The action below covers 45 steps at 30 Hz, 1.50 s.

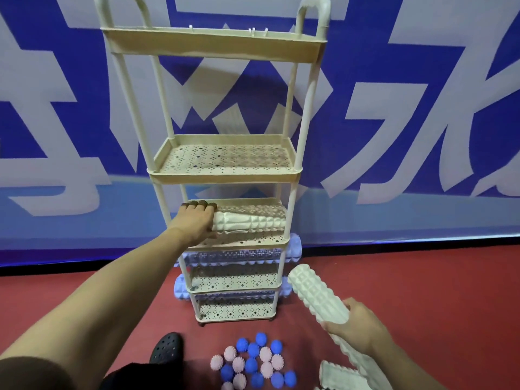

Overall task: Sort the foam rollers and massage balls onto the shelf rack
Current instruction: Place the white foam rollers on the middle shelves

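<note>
Spiky massage balls (253,361), blue and pink, are lying clustered on the red floor (422,277) at 6 o'clock. Right hand (356,325) is gripping a white foam roller (318,294) at 4 o'clock. Left hand (197,220) is resting curled over the end of another white roller (253,220) lying on the shelf rack (225,175) third tier.

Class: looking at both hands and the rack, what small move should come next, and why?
Probably the left hand should let go of the white roller lying on the third shelf, because the right hand already holds a second white roller and needs room.
</note>
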Tool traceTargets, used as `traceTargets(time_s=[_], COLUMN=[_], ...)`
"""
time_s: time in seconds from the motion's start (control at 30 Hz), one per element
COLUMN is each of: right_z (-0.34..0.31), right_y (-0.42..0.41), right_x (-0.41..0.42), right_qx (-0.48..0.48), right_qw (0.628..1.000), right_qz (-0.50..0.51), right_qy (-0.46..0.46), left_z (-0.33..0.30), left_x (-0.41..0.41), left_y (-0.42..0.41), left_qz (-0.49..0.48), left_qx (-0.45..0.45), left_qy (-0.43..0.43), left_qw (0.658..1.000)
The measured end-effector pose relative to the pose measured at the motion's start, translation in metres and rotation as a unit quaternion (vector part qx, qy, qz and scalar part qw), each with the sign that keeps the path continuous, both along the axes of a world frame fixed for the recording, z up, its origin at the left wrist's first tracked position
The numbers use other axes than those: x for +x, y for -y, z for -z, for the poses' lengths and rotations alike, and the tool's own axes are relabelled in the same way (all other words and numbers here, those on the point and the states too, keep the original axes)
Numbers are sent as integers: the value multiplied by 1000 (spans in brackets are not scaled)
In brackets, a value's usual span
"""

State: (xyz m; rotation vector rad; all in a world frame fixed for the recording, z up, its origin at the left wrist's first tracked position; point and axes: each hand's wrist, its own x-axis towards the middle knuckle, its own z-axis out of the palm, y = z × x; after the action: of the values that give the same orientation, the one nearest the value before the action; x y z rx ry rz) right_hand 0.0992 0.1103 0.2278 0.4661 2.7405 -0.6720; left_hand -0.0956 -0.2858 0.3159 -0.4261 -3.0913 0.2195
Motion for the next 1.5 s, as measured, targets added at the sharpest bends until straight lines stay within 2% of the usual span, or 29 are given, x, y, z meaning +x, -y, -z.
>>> traceTargets(time_s=[0.27,0.63,0.87,1.03,1.13,1.3,1.4,1.5], right_z=[15,39,28,22,21,24,23,13], right_y=[-7,0,9,9,7,10,15,24], right_x=[-18,-44,-42,-36,-36,-40,-43,-45], right_qx=[-6,-33,-19,-11,-4,-4,1,5], right_qw=[1000,999,999,999,999,999,999,998], right_qz=[-5,-2,-37,-42,-41,-38,-41,-60], right_qy=[1,22,2,-3,1,-2,-4,-13], left_z=[30,48,66,66,63,63,66,61], left_x=[-52,-75,-79,-77,-75,-70,-54,-18], left_y=[4,8,18,12,15,17,7,-10], left_qz=[-6,-107,-163,-125,-103,-98,-97,-78], left_qx=[10,53,103,137,167,140,111,165], left_qy=[11,60,26,2,20,54,28,9], left_qw=[1000,991,981,983,980,984,989,983])
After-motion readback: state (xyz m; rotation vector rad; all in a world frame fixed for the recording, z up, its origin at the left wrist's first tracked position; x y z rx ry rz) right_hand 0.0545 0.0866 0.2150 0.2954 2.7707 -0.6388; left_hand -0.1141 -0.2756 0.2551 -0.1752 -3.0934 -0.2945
